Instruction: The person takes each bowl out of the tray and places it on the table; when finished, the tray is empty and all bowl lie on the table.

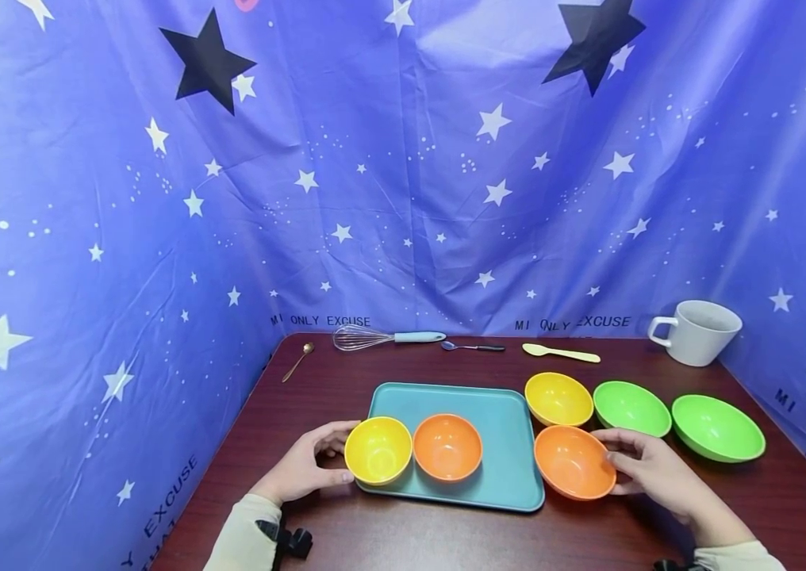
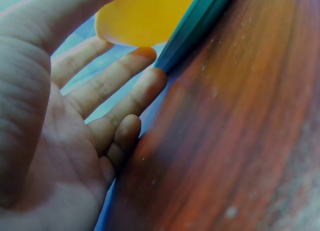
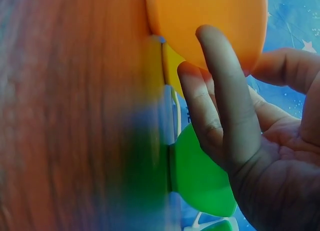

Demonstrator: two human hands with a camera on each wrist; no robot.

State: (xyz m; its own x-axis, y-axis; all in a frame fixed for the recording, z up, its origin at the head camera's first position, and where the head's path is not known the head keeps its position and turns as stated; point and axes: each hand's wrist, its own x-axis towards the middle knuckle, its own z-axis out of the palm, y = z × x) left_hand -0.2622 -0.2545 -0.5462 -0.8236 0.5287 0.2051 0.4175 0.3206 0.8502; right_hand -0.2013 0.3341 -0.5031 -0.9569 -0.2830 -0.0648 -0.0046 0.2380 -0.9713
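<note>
A teal tray [image 1: 510, 460] lies on the dark wooden table [image 1: 389, 539]. On its near left stand a yellow bowl [image 1: 378, 450] and an orange bowl [image 1: 447, 446]. My left hand [image 1: 335, 456] cups the yellow bowl's left side with relaxed, nearly straight fingers [image 2: 115, 86], and the yellow bowl [image 2: 145, 16] sits just above them by the tray's edge [image 2: 195, 31]. To the right of the tray, my right hand [image 1: 613, 461] grips a second orange bowl [image 1: 574, 461] by its right side. The right wrist view shows fingers [image 3: 220, 91] and thumb either side of that orange bowl [image 3: 210, 11].
Another yellow bowl [image 1: 558, 398] and two green bowls [image 1: 631, 408] [image 1: 717, 428] stand right of the tray. Along the back lie a gold spoon [image 1: 299, 362], a whisk [image 1: 374, 338], a small spoon [image 1: 472, 346], and a yellow spatula [image 1: 560, 353]. A white mug [image 1: 699, 331] stands at the back right. Starry blue curtains enclose the table.
</note>
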